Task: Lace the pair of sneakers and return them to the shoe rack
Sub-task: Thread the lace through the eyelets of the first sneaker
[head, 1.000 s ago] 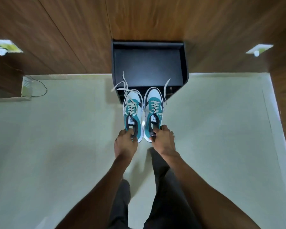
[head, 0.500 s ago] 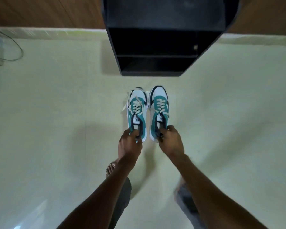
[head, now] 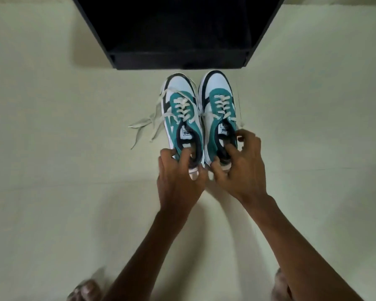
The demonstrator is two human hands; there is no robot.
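Two white, teal and black sneakers lie side by side, toes pointing at the black shoe rack point(head: 178, 59). My left hand point(head: 178, 174) grips the heel of the left sneaker point(head: 181, 114), with fingers hooked inside its collar. My right hand point(head: 241, 166) holds the heel of the right sneaker point(head: 218, 105) the same way. Both shoes are laced with cream laces. Loose lace ends point(head: 146, 124) trail over the floor to the left of the left sneaker. The heels are hidden under my hands.
The rack's dark open front fills the top of the view, just beyond the toes. Pale floor point(head: 52, 170) spreads all around. My bare feet point(head: 85, 290) show at the bottom edge.
The view has dropped closer to the floor and the rack. The sneakers have come down near the floor in front of the rack, and the laces now lie spread out to the left.
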